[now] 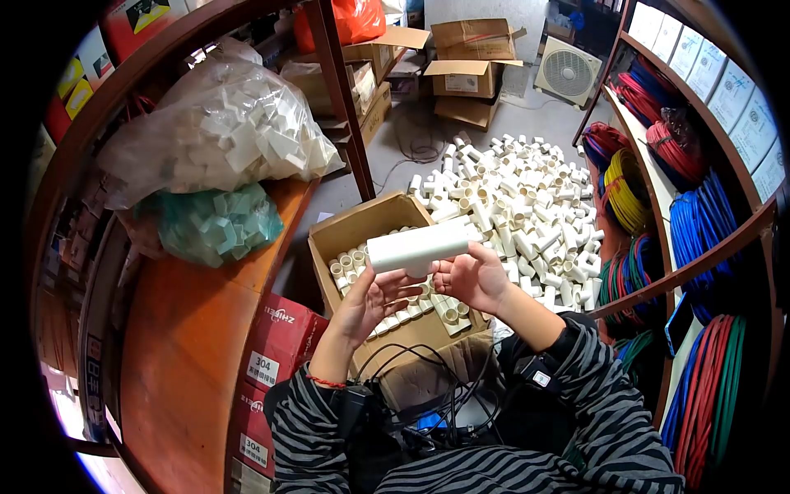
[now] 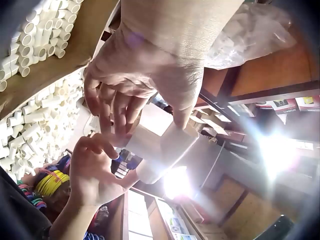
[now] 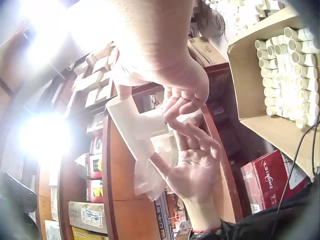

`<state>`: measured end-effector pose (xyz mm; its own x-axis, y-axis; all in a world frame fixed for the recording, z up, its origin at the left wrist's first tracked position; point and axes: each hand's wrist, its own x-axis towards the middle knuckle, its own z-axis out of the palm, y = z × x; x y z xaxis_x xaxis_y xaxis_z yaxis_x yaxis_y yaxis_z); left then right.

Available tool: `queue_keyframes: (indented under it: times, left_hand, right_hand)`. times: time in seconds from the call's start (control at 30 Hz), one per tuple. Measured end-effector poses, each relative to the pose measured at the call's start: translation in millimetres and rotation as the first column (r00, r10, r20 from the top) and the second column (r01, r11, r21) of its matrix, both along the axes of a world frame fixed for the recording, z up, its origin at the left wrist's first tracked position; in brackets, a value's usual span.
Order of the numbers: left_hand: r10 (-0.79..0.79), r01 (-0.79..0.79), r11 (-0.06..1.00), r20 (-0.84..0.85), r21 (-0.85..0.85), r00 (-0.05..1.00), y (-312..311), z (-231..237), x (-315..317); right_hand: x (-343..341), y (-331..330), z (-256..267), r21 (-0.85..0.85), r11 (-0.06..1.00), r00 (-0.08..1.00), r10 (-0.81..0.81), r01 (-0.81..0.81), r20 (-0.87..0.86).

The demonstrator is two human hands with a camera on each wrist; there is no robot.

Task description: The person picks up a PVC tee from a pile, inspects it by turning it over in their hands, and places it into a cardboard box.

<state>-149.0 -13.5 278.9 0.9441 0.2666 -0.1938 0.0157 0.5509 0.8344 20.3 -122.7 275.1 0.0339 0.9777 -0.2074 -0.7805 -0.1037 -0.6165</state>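
Observation:
A white T-shaped pipe fitting (image 1: 418, 247) is held up between both hands, above an open carton (image 1: 333, 239) of similar white pieces. My left hand (image 1: 366, 303) grips its left end; in the left wrist view that thumb lies on the fitting (image 2: 172, 142) and the left hand (image 2: 145, 72) has its other fingers bent beside the stem. My right hand (image 1: 479, 280) has its thumb at the right end and its fingers curled near the stem. In the right wrist view the fitting (image 3: 131, 125) shows between the right hand (image 3: 172, 75) and the left hand (image 3: 195, 172).
Loose white fittings (image 1: 527, 206) lie heaped on the floor beyond the carton. An orange-brown shelf (image 1: 189, 329) with bags of fittings (image 1: 239, 132) stands at left, red boxes (image 1: 284, 337) beside it. Wire coils (image 1: 704, 239) fill the right rack; black cables (image 1: 444, 370) hang near my lap.

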Motion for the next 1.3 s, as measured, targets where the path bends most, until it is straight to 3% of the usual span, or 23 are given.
queue_keyframes:
  times: [0.47,0.9,1.03,1.17,1.3]
  left_hand:
    - [0.002,0.0,0.999,0.048,-0.048,0.999,0,-4,-1]
    - [0.175,-0.162,0.969,0.056,-0.188,0.983,4,-13,-5]
    - [0.133,-0.102,0.983,0.204,-0.153,0.97,3,-5,-7]
    - [0.125,-0.091,0.988,0.3,-0.122,0.946,2,3,-7]
    - [0.041,-0.061,0.997,0.35,0.044,0.936,2,11,-7]
  right_hand:
    - [0,-2,3,0.023,1.0,1.0,-0.003,0.004,-0.025]
    - [6,-1,-4,0.032,0.999,1.0,0.018,-0.018,-0.004]
    - [9,-4,-2,0.044,0.999,1.0,-0.003,0.004,-0.024]
    - [9,-4,15,0.288,0.952,0.986,0.059,-0.103,0.156]
    - [11,-4,22,0.299,0.931,0.934,0.101,-0.211,0.344]
